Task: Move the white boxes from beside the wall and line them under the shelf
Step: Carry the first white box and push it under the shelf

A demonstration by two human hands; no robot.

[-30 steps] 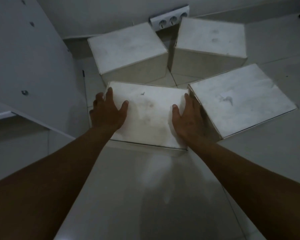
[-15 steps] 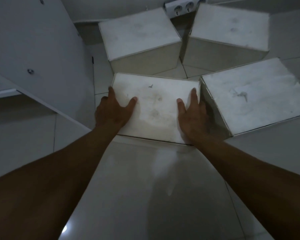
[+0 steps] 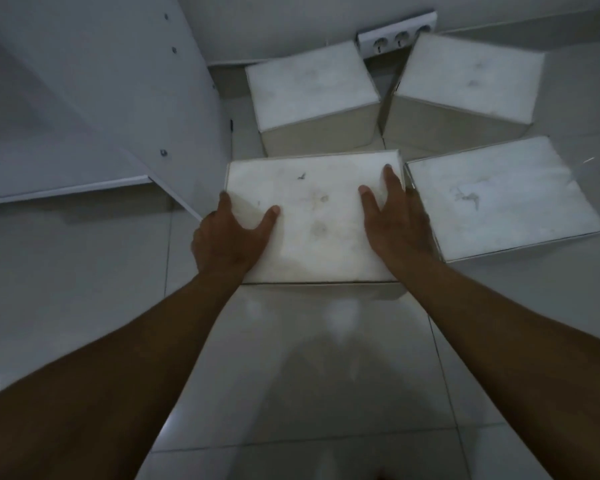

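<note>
Several white boxes stand on the tiled floor. The nearest white box [image 3: 317, 216] is gripped on both sides: my left hand [image 3: 231, 240] clasps its left edge with the thumb on top, and my right hand [image 3: 397, 223] clasps its right edge. A second box [image 3: 499, 199] sits close to its right. Two more boxes stand farther back by the wall, one at centre [image 3: 309, 86] and one at the right [image 3: 468, 76]. The white shelf [image 3: 66, 190] juts out at the left, with its upright side panel [image 3: 136, 81] beside the held box.
A white power strip [image 3: 397, 38] with three sockets lies against the wall between the two far boxes. Glossy floor tiles [image 3: 309, 375] stretch toward me, and more floor shows under the shelf at the left.
The held box has turned square to me and drawn away from the right-hand box, opening a gap. Both hands stay on its sides. My view has shifted, and the shelf now shows more at left.
</note>
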